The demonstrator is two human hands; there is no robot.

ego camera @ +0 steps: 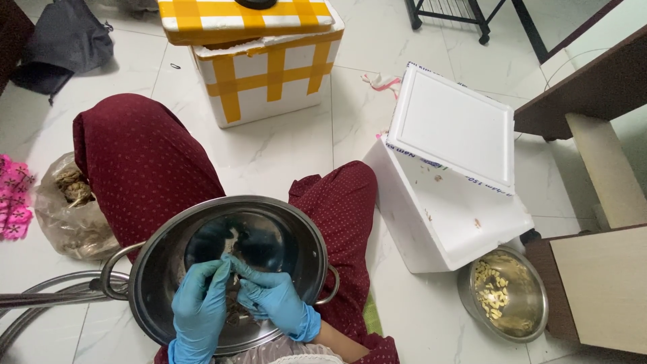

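A large steel pot (pixel 162 232) with side handles rests between my knees, which are covered in dark red dotted cloth. Both hands wear blue gloves and work inside the pot. My left hand (pixel 201 310) and my right hand (pixel 273 296) meet fingertip to fingertip around a small brownish piece (pixel 231 267) that is mostly hidden. More brownish bits lie at the pot's bottom under my hands.
A white foam box (pixel 438 222) lies tipped on its side at right with its lid (pixel 450 125) leaning on it. A steel bowl of pale pieces (pixel 504 291) sits below it. A yellow-taped foam box (pixel 269 74) stands ahead. A plastic bag of brown lumps (pixel 67 209) is left.
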